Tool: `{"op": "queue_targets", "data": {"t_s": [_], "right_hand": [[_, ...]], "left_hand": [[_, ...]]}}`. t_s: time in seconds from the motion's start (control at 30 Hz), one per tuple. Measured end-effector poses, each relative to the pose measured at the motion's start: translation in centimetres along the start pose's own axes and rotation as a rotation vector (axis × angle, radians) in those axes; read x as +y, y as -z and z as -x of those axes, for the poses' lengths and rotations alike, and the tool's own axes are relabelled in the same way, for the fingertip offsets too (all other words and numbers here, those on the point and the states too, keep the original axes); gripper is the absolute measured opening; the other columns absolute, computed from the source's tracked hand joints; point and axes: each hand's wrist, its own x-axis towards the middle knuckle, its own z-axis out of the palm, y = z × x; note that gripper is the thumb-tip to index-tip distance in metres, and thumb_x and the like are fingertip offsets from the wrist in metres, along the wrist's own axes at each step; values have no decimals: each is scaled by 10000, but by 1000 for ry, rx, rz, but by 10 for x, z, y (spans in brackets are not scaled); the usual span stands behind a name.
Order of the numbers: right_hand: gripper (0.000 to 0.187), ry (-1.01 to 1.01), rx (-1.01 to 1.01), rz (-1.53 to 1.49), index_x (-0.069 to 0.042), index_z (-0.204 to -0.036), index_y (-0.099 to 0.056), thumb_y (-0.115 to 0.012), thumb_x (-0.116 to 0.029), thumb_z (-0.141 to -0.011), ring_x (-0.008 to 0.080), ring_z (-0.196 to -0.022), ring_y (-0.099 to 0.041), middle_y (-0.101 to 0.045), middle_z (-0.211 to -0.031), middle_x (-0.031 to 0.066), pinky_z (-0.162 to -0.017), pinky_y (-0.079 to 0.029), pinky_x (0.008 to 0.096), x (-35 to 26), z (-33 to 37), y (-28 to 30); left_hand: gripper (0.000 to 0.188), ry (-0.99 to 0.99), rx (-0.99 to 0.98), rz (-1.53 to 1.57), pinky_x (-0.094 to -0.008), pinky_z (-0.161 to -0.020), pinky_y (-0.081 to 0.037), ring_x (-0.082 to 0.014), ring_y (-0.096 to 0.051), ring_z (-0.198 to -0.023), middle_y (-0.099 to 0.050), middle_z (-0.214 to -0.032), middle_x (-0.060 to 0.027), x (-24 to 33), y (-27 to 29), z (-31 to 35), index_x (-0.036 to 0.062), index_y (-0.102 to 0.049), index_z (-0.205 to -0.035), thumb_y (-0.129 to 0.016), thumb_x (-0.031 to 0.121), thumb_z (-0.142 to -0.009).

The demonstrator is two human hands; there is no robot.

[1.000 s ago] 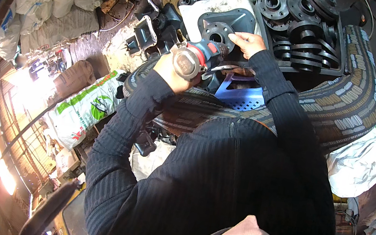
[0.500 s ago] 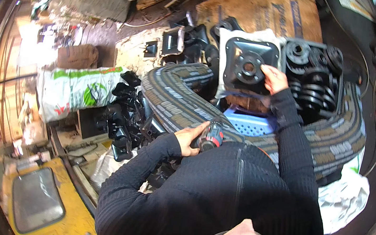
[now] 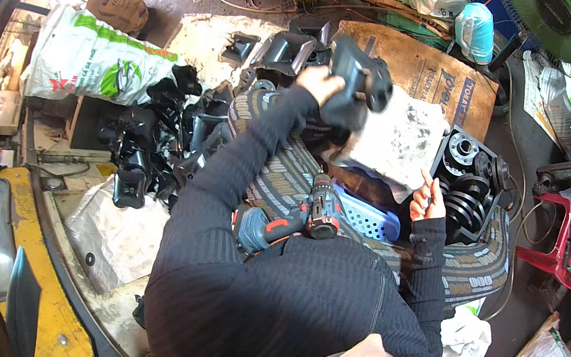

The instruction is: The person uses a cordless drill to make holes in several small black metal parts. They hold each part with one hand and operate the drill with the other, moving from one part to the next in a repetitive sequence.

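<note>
My left hand [image 3: 321,85] grips the edge of a black square housing with a round flange [image 3: 350,89], tilted on its side and raised over the far end of the patterned cushion. Beneath and to the right of it is a white cloth-covered block [image 3: 397,139], bare on top. My right hand [image 3: 430,201] hovers beside the bin with its index finger stretched out, and nothing shows in it. A grey bin [image 3: 443,146] there holds several black and metal round flanges [image 3: 469,197]. Across my lap lies a cordless drill [image 3: 323,209], touched by neither hand.
The patterned cushion [image 3: 277,185] curves around me, with a blue perforated basket [image 3: 371,216] inside it. Black housings [image 3: 151,123] are heaped at left, near a white-green sack [image 3: 105,58]. A red stool [image 3: 556,253] and a fan [image 3: 561,31] stand at right.
My left hand has left the drill and taken the black housing, carrying it off the white block to the left. My right hand has let go of it and drawn back. The view has shifted.
</note>
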Motion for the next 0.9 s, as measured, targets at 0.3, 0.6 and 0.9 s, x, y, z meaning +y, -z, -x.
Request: {"op": "queue_targets", "data": {"t_s": [0.3,0.6,0.9], "right_hand": [[466,36,149,77,-100,-1343,-394,-502,-115,-890,78,-611,-487,-505,-734,-31,-462,-385,194,4,6,46],[643,-43,44,37,-114,-1373,-350,-520,-82,-754,135,-640,-520,-455,-650,-26,-486,-410,264,-13,2,88],[653,-103,51,45,-124,-1387,-336,-466,-65,-750,120,-627,-470,-426,-623,-17,-479,-372,266,-30,21,74]], "left_hand": [[364,511,294,6,-377,-515,-545,-283,-652,-638,-648,-825,-157,-154,22,-116,-11,-606,-994,-578,300,-807],[236,31,800,-267,-319,-643,-508,-198,-657,-674,-680,-798,-91,-146,158,14,64,-658,-908,-570,276,-855],[261,190,33,-1055,-467,-632,-386,-334,-533,-849,-585,-996,-112,-338,-135,191,237,-594,-1080,-456,270,-861]]}}
